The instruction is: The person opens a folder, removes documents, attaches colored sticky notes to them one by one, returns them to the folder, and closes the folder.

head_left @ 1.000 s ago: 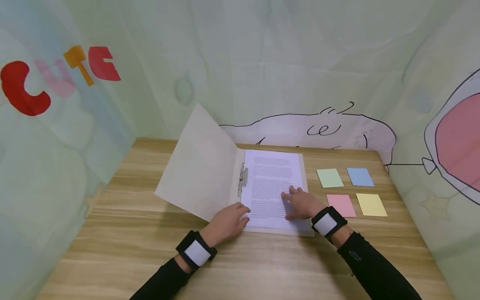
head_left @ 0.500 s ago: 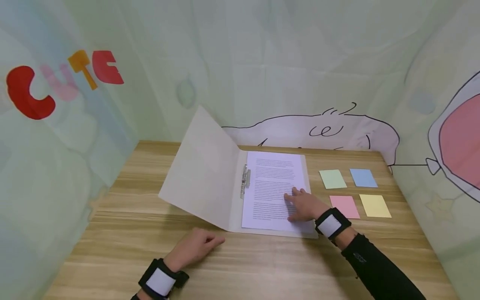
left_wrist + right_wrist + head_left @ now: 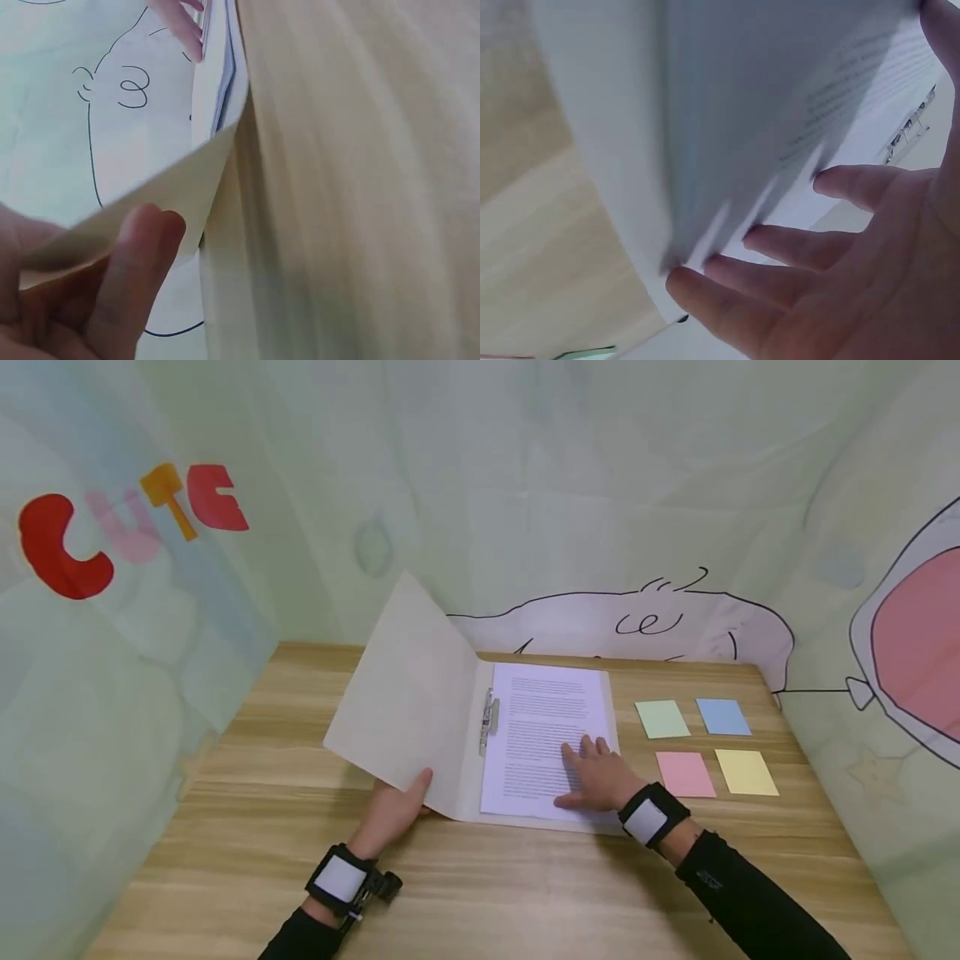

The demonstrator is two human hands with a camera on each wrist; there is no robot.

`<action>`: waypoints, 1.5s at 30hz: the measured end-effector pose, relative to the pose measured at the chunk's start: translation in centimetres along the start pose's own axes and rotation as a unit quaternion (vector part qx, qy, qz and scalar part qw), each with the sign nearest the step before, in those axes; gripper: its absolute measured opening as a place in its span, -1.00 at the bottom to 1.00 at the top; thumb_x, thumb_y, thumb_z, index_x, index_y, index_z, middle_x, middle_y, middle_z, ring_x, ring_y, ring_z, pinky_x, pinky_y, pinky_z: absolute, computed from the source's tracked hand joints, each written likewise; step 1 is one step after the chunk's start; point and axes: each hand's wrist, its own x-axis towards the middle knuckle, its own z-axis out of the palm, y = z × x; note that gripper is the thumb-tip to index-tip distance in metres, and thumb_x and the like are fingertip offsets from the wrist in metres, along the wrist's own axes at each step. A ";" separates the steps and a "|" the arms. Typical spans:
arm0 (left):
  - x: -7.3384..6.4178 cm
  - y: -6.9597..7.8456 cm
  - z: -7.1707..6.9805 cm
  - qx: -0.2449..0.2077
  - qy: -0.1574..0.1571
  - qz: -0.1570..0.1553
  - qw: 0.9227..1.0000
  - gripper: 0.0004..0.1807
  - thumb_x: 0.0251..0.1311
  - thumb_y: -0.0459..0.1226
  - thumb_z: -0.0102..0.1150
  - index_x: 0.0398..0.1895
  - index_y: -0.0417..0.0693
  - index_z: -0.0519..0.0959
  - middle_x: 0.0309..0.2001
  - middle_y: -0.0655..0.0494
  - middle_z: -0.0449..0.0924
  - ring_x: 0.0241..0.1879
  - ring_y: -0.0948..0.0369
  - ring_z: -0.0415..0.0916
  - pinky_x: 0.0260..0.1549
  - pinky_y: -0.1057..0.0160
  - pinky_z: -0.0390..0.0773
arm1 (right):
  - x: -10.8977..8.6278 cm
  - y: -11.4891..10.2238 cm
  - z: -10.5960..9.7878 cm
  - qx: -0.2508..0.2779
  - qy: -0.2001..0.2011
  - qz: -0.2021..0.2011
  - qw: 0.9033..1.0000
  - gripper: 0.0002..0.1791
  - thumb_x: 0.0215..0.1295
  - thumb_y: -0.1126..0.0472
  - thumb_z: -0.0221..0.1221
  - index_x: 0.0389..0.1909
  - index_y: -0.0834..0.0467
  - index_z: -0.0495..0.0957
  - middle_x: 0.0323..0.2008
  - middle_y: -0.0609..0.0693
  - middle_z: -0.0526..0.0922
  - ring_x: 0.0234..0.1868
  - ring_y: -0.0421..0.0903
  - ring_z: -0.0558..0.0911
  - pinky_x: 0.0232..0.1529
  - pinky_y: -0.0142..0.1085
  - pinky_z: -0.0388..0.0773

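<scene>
A light grey file folder (image 3: 412, 693) stands open on the wooden table, its cover tilted up to the left. Printed sheets (image 3: 536, 727) lie in its right half, beside a metal clip (image 3: 486, 722) at the spine. At the cover's lower edge, my left hand (image 3: 392, 817) pinches it, thumb on the inner face and fingers behind; the left wrist view shows the cover (image 3: 199, 180) running between them. My right hand (image 3: 598, 778) rests on the lower right of the sheets with fingers spread. In the right wrist view, its fingertips (image 3: 686, 281) touch the paper.
Right of the folder lie square sticky notes on the table: green (image 3: 662, 719), blue (image 3: 723, 717), pink (image 3: 686, 774) and yellow (image 3: 746, 772). A printed cloth backdrop (image 3: 585, 527) encloses the table's back and sides.
My left hand left the sheets' lower left corner, moved left and down over the table, then came up and took the cover's lower edge. The right hand stays on the sheets.
</scene>
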 end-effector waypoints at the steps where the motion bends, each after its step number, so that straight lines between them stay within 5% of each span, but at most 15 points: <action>1: 0.1 0.0 0.0 0.010 0.010 0.010 1.000 -0.72 0.29 -0.37 0.08 0.00 -0.37 0.44 -0.23 -0.21 0.60 -0.37 0.07 0.61 -0.51 0.22 0.59 | 0.1 0.0 0.1 -0.004 0.001 0.000 1.000 0.06 0.04 -0.38 0.20 0.41 0.21 0.14 0.34 0.43 0.09 0.28 0.47 0.12 0.15 0.24 0.21; 4: 0.4 0.2 -0.2 0.043 0.038 0.036 0.998 -0.75 0.29 -0.40 0.05 -0.06 -0.44 0.47 -0.22 -0.26 0.60 -0.28 -0.01 0.60 -0.34 0.15 0.58 | 0.2 -0.1 0.2 -0.006 0.007 0.000 1.000 0.05 0.06 -0.38 0.18 0.41 0.20 0.14 0.37 0.40 0.05 0.31 0.46 0.07 0.17 0.25 0.17; 8: 0.9 0.2 -0.7 0.076 0.066 0.035 0.994 -0.73 0.30 -0.40 0.02 -0.08 -0.50 0.48 -0.19 -0.32 0.59 -0.19 -0.07 0.57 -0.19 0.03 0.54 | 0.4 -0.2 0.1 -0.002 0.009 -0.006 1.000 0.05 0.06 -0.39 0.16 0.42 0.20 0.12 0.38 0.38 0.04 0.31 0.47 0.06 0.19 0.23 0.15; 14: 1.3 0.0 -1.7 0.097 0.068 -0.004 0.993 -0.70 0.35 -0.32 -0.05 -0.12 -0.48 0.51 -0.22 -0.29 0.61 -0.23 -0.02 0.58 -0.26 0.04 0.54 | 0.5 -0.3 0.0 -0.011 0.001 -0.005 1.000 0.06 0.07 -0.40 0.15 0.43 0.20 0.10 0.38 0.39 0.03 0.30 0.48 0.06 0.20 0.21 0.15; 24: 1.3 -0.3 -3.5 0.145 0.092 0.002 0.985 -0.69 0.34 -0.33 -0.05 -0.28 -0.49 0.56 -0.40 -0.28 0.62 -0.41 0.02 0.55 -0.45 0.10 0.52 | 0.1 0.1 0.2 -0.015 0.008 -0.001 1.000 0.05 0.06 -0.38 0.17 0.41 0.21 0.14 0.36 0.40 0.07 0.27 0.50 0.11 0.20 0.20 0.18; 36: 1.0 -1.2 -6.3 0.162 0.098 -0.031 0.981 -0.61 0.38 -0.27 -0.10 -0.08 -0.54 0.48 -0.20 -0.42 0.57 -0.22 -0.13 0.56 -0.26 -0.05 0.53 | -0.2 0.3 0.6 -0.013 0.015 -0.002 1.000 0.03 0.06 -0.35 0.21 0.38 0.24 0.18 0.34 0.41 0.11 0.26 0.49 0.14 0.23 0.17 0.14; 45: 1.2 -2.0 -9.5 0.203 0.123 -0.065 0.969 -0.52 0.41 -0.19 -0.19 -0.04 -0.56 0.44 -0.16 -0.50 0.52 -0.21 -0.25 0.53 -0.29 -0.13 0.50 | -0.4 0.3 0.8 -0.022 0.016 0.000 1.000 0.03 0.06 -0.35 0.21 0.38 0.26 0.18 0.33 0.43 0.12 0.25 0.50 0.15 0.24 0.15 0.14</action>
